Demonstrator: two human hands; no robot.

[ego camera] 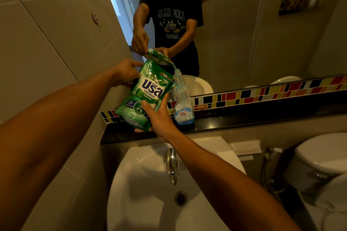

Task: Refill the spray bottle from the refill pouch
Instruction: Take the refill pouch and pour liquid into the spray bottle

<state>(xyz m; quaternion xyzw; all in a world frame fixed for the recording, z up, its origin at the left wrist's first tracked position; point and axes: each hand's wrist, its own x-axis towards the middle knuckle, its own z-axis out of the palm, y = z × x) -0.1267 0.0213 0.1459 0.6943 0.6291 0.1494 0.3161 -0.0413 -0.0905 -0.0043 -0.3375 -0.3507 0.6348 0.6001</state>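
Head view, obs. 1, nearest first.

**A:** White washbasin (150,202) at bottom, chrome tap (171,165) over its drain. Toilet lid (323,152) at right. Both forearms reach over the basin.

**B:** Grip state?

**A:** Right hand (159,118) closed around the lower edge of the green refill pouch (148,95), thumb up the printed front, fingers underneath. Left hand (124,73) clamps the pouch's upper left side, fingers curled behind it. Pouch is tilted, with its cut top corner leaning right.

**B:** And the bottle?

**A:** Clear spray bottle (182,105) stands upright on the dark ledge (244,122), just right of the pouch, touching or nearly so (cannot tell which). Spray head is off; neck open. Thin pale-blue stream (174,66) runs from the pouch corner into the neck. Blue liquid sits low in the bottle.

**B:** Behind?

**A:** Multicoloured tile strip (262,93), then the mirror (244,33) reflecting the person in a dark printed T-shirt (172,15).
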